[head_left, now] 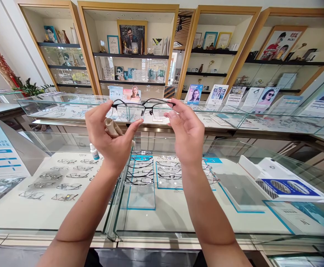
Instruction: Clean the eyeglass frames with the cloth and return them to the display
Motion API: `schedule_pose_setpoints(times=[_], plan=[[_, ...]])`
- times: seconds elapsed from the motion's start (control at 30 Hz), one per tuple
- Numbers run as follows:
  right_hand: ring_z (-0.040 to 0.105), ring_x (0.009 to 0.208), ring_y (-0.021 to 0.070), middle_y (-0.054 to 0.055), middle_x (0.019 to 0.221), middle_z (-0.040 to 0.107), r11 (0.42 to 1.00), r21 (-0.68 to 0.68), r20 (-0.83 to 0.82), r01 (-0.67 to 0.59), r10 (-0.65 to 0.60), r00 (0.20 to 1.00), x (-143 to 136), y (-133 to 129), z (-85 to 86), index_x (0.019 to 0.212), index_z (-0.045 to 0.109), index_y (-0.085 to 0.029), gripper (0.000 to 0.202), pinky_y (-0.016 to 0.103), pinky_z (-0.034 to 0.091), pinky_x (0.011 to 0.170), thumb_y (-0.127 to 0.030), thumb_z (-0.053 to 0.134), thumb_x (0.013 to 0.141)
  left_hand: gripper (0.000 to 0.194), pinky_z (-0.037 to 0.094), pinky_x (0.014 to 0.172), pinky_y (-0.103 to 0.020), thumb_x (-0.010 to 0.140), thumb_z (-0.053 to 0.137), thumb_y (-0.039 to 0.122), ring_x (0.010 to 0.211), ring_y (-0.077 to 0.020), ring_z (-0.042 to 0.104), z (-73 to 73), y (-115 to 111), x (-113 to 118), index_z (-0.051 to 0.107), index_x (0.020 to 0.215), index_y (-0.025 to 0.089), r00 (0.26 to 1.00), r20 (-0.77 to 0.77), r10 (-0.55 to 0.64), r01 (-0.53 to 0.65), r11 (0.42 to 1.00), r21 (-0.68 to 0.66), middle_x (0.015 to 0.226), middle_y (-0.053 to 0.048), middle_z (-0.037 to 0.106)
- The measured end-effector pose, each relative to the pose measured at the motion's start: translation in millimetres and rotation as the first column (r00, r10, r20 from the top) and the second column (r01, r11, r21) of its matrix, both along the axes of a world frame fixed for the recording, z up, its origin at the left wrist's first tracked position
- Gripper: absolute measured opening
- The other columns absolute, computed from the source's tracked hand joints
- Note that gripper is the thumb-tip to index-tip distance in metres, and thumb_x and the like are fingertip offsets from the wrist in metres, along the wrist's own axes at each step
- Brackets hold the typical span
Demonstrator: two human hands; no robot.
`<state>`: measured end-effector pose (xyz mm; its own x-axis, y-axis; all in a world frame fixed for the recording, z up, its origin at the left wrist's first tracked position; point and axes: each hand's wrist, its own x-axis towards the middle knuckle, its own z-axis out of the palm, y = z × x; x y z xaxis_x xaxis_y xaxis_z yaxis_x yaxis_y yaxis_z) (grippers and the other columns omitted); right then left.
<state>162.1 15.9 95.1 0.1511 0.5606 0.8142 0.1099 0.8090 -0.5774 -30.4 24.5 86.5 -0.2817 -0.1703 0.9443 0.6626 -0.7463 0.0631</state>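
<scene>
A pair of dark half-rim glasses [143, 107] is held up level in front of me, above the glass counter. My left hand [110, 135] grips the frame's left end with its fingers, its thumb stretched below the left lens. A folded beige cloth [112, 127] is tucked in the same hand's palm. On the other side my right hand [187, 131] pinches the right end of the frame between thumb and fingers.
Below is a glass display case [162, 218] with rows of glasses and a small white bottle [94, 151]. An open white box [284, 180] is at the right. A second glass counter [211, 120] with upright cards crosses behind, before wooden shelves [131, 55].
</scene>
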Motion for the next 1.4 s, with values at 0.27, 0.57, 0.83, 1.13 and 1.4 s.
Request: schedule_pose_setpoints(times=[0.27, 0.57, 0.83, 1.13, 1.4], plan=[[0.078, 0.108, 0.0222, 0.002, 0.14, 0.075, 0.995, 0.09, -0.032, 0.042, -0.039, 0.999, -0.6, -4.5, 1.3, 0.132, 0.077, -0.038, 0.032, 0.042, 0.066, 0.09, -0.05, 0.067, 0.104, 0.064, 0.051, 0.122, -0.057, 0.083, 0.093, 0.049, 0.134, -0.0337, 0.067, 2.4, -2.9, 2.5, 0.064, 0.136, 0.029, 0.99, 0.061, -0.126, 0.133, 0.981, -0.143, 0.135, -0.009, 0.068], [0.077, 0.106, 0.0227, 0.003, 0.137, 0.076, 0.992, 0.106, -0.04, 0.062, -0.058, 0.998, -1.4, -6.6, 2.0, 0.132, 0.078, -0.037, 0.033, 0.047, 0.065, 0.099, -0.05, 0.065, 0.105, 0.063, 0.056, 0.12, -0.056, 0.084, 0.093, 0.049, 0.13, -0.0323, 0.07, 3.3, -1.1, 0.6, 0.065, 0.136, 0.03, 0.995, 0.043, -0.086, 0.091, 0.989, -0.115, 0.133, -0.009, 0.069], [0.077, 0.107, 0.0213, 0.003, 0.125, 0.079, 0.977, 0.164, -0.087, 0.136, -0.123, 0.989, -6.0, -10.7, 4.9, 0.125, 0.079, -0.034, 0.026, 0.044, 0.065, 0.097, -0.044, 0.066, 0.105, 0.06, 0.053, 0.123, -0.057, 0.086, 0.09, 0.049, 0.133, -0.0328, 0.068, 3.4, 0.1, 2.1, 0.064, 0.137, 0.031, 0.984, 0.042, -0.171, 0.175, 0.975, -0.135, 0.136, -0.01, 0.067], [0.075, 0.113, 0.0224, 0.004, 0.124, 0.077, 0.957, 0.196, -0.088, 0.212, -0.198, 0.976, -6.9, -8.9, 3.3, 0.123, 0.078, -0.034, 0.026, 0.046, 0.066, 0.099, -0.047, 0.063, 0.107, 0.063, 0.056, 0.117, -0.057, 0.087, 0.086, 0.061, 0.133, -0.0349, 0.068, 2.7, 2.1, 1.6, 0.061, 0.137, 0.031, 0.983, 0.053, -0.174, 0.181, 0.961, -0.207, 0.136, -0.012, 0.066], [0.075, 0.111, 0.0209, 0.002, 0.116, 0.079, 0.961, 0.209, -0.137, 0.18, -0.153, 0.979, -7.0, -11.5, 6.2, 0.114, 0.079, -0.032, 0.017, 0.042, 0.065, 0.096, -0.04, 0.069, 0.103, 0.066, 0.061, 0.106, -0.053, 0.085, 0.089, 0.059, 0.136, -0.0365, 0.066, 2.0, 2.7, 1.5, 0.06, 0.137, 0.032, 0.971, 0.081, -0.226, 0.239, 0.94, -0.244, 0.137, -0.012, 0.065]])
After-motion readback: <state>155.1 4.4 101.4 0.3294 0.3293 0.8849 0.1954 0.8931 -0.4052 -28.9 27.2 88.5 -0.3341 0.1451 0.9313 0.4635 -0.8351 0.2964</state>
